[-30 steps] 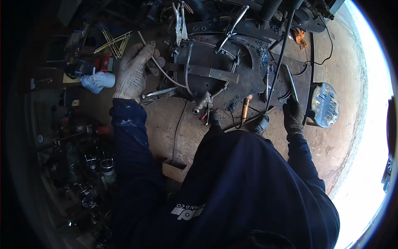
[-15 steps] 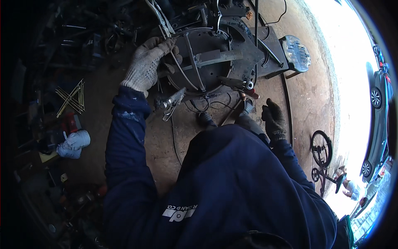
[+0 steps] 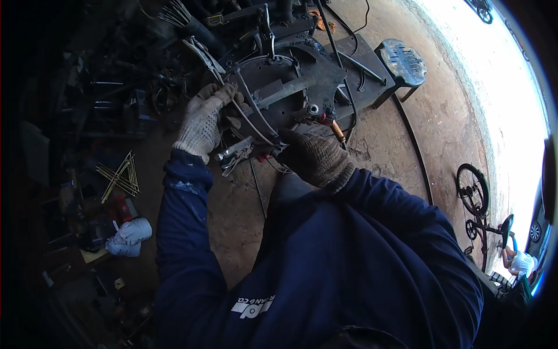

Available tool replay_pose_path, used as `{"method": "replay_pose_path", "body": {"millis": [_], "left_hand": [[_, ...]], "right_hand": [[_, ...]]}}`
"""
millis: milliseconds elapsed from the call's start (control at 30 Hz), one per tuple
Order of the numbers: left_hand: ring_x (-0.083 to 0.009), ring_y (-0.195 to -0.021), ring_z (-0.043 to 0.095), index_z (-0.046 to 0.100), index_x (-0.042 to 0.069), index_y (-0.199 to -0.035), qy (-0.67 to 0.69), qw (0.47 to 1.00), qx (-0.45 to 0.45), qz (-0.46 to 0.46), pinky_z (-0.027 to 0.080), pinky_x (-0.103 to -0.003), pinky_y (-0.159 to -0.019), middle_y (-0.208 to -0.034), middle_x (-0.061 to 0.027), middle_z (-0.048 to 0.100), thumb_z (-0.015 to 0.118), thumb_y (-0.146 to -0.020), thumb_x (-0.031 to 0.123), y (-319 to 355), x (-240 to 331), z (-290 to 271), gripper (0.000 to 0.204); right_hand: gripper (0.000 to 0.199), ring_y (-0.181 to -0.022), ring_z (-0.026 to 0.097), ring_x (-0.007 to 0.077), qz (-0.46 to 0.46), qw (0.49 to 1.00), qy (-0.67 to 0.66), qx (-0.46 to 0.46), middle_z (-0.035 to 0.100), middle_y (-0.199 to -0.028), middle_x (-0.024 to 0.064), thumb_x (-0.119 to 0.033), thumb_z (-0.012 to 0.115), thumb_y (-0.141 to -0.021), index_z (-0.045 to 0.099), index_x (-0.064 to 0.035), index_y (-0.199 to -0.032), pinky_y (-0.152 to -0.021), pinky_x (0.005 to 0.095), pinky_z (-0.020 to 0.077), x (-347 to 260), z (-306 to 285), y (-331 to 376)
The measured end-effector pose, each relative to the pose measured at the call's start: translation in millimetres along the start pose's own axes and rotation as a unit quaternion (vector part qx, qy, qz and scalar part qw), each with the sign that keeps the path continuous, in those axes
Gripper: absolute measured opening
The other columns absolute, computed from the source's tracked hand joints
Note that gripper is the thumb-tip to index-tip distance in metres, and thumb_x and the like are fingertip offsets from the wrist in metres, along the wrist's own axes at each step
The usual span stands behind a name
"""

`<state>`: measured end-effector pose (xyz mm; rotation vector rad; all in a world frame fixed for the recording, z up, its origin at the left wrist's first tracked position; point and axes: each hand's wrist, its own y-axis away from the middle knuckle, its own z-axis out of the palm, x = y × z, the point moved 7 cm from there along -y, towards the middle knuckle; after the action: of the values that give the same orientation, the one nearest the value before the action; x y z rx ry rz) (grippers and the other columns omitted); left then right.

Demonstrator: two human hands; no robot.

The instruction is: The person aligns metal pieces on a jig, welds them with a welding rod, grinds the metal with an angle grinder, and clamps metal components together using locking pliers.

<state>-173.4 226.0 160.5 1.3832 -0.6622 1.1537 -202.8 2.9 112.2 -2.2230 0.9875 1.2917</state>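
Note:
A dark round metal plate (image 3: 273,81) lies on the ground in front of me, with thin curved rods clamped across it. My gloved left hand (image 3: 204,121) is at the plate's left edge, its fingers closed around one curved metal rod (image 3: 247,119). My gloved right hand (image 3: 317,158) rests at the plate's lower edge with its back toward the camera, so its fingers are hidden. An orange-handled tool (image 3: 337,131) sticks out just above that hand. Silver locking pliers (image 3: 235,154) lie between both hands.
Another pair of locking pliers (image 3: 203,55) grips the plate's upper left. A metal stool (image 3: 402,59) stands at the upper right. Yellow rods (image 3: 119,177) and a white cloth (image 3: 131,237) lie among clutter at the left. A bicycle (image 3: 478,200) and another person's hand (image 3: 520,263) are at the right.
My right hand has moved left from the plate's right side to its lower edge. My left hand stays on the plate's left rim. The view has swung, bringing the bright ground and bicycle in.

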Motion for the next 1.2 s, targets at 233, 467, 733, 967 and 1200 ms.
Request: {"method": "replay_pose_path", "body": {"millis": [233, 467, 733, 967, 1200], "left_hand": [[-0.022, -0.082, 0.075, 0.068, 0.006, -0.108, -0.035, 0.998, -0.046, -0.03, 0.057, -0.026, -0.059, -0.097, -0.0068, 0.073, 0.067, -0.102, 0.022, -15, -10, -4, 0.018], [-0.0249, -0.08, 0.072, 0.072, 0.012, -0.1, -0.57, 0.698, -0.071, 0.428, 0.058, -0.043, -0.07, -0.098, -0.0082, 0.072, 0.075, -0.093, 0.041, -26, 29, -1, 0.03], [-0.0267, -0.112, 0.068, 0.072, 0.021, -0.119, -0.56, 0.419, -0.315, 0.642, 0.048, -0.046, -0.098, -0.109, -0.0021, 0.073, 0.077, -0.08, 0.016, -15, 9, 42, 0.039], [-0.0233, -0.103, 0.072, 0.077, 0.02, -0.106, -0.607, 0.365, -0.386, 0.59, 0.053, -0.044, -0.088, -0.095, -0.0012, 0.074, 0.076, -0.082, 0.017, -26, 18, 54, 0.025], [-0.0252, -0.088, 0.075, 0.077, 0.015, -0.104, -0.58, 0.353, -0.39, 0.622, 0.058, -0.042, -0.076, -0.086, -0.0036, 0.073, 0.078, -0.077, 0.011, -19, 10, 62, 0.027]], "right_hand": [[0.037, -0.09, 0.071, 0.0356, -0.099, 0.97, 0.164, 0.148, 0.071, -0.095, 0.0154, -0.019, 0.074, -0.091, 0.067, -0.0056, -0.125, -0.075, 0.0418, 0.0567, 9, 22, -10], [0.029, -0.096, 0.071, 0.0372, 0.101, 0.954, -0.007, 0.284, 0.073, -0.1, 0.0177, -0.027, 0.066, -0.1, 0.071, -0.0049, -0.118, -0.082, 0.0436, 0.0567, 37, 54, 6], [0.031, -0.099, 0.071, 0.037, 0.104, 0.945, 0.02, 0.31, 0.074, -0.103, 0.0182, -0.023, 0.073, -0.091, 0.071, -0.0063, -0.118, -0.083, 0.0447, 0.0563, 28, 70, -6], [0.054, -0.109, 0.07, 0.0275, 0.137, 0.826, -0.174, 0.519, 0.071, -0.116, 0.0164, -0.021, 0.085, -0.086, 0.065, -0.0049, -0.133, -0.091, 0.0381, 0.0579, 68, 77, 29], [0.042, -0.103, 0.07, 0.0247, 0.173, 0.862, -0.125, 0.459, 0.071, -0.115, 0.0164, -0.016, 0.082, -0.089, 0.069, -0.0025, -0.127, -0.089, 0.0364, 0.0567, 68, 93, 42]]}}
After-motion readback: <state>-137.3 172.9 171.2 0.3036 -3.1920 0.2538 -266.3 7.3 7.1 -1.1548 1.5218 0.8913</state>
